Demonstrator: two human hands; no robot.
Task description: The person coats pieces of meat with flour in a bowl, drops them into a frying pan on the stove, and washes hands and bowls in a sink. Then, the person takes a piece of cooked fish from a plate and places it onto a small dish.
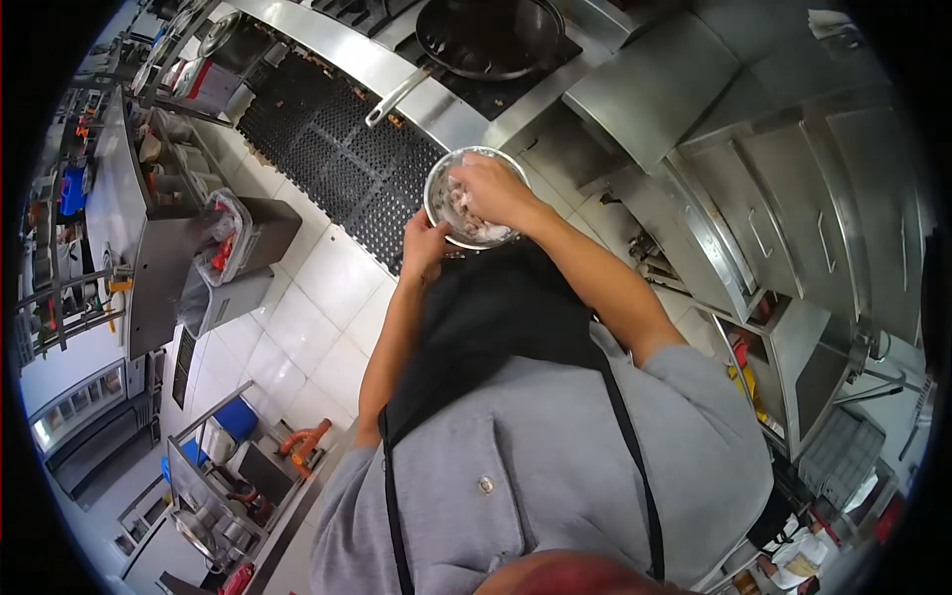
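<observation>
A round metal bowl (433, 188) is held in front of the black apron. Inside it lie pinkish pieces of food coated in white powder (476, 230); their exact kind is unclear. My left hand (424, 246) grips the bowl's near left rim, thumb toward the inside. Reaching in from the right, my right hand (493, 190) has its fingers curled down into the coated pieces, and white powder clings to the fingertips. The hand hides part of the bowl's contents.
Ahead, a black wok (491, 40) sits on the stove, its handle (399, 96) jutting toward me. A perforated black mat (332, 149) covers the floor. Steel drawers (759, 213) line the right; a bin with a plastic liner (223, 248) stands left.
</observation>
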